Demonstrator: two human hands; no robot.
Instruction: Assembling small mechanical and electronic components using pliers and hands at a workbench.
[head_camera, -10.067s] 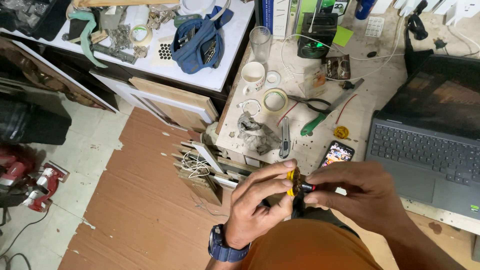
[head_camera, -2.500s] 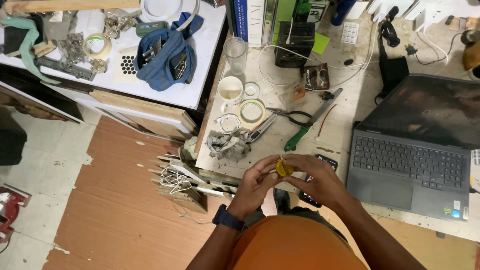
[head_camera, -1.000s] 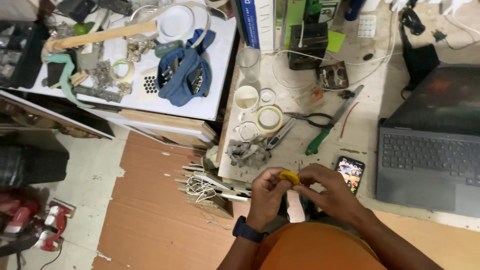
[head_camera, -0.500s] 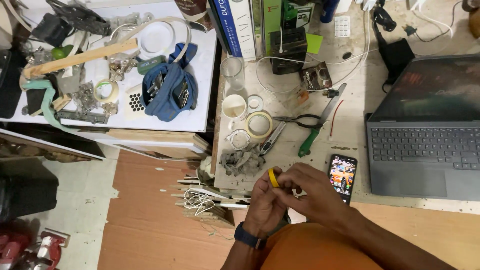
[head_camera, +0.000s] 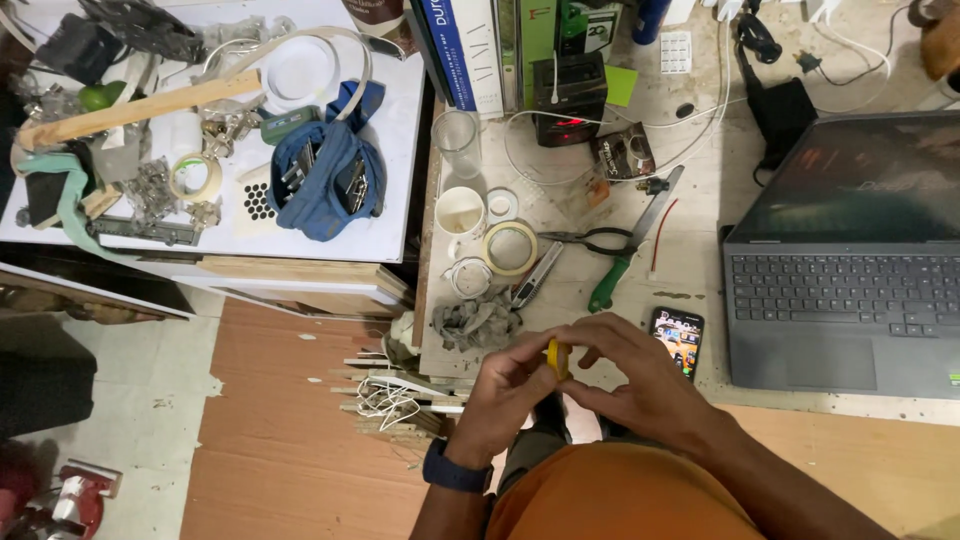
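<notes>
Head view: both hands, left hand (head_camera: 510, 385) and right hand (head_camera: 630, 375), pinch a small, smooth yellow part (head_camera: 555, 357) between them at the edge of the dusty surface (head_camera: 700, 210), near a crumpled grey rag (head_camera: 478, 322) and a glossy phone (head_camera: 677, 340).

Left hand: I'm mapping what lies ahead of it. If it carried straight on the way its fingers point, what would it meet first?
The left hand points toward the small yellow object it already pinches, with the right hand just beyond. Heights are hard to judge from above.
</notes>
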